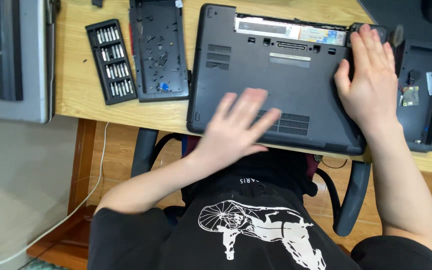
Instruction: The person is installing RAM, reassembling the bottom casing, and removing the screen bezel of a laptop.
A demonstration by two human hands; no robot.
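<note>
One dark grey laptop [276, 75] lies upside down, its battery bay open. The right hand [371, 82] rests flat on it, fingers spread; the blurred left hand [236, 127] hovers open. One bit set [111, 61] and two removed panels [158, 50] lie beside it.

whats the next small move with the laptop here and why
Probably settle the left hand flat on the upturned laptop. It looks blurred over the near vent edge, while the right hand already lies flat on the far right corner, beside the open battery bay.
</note>
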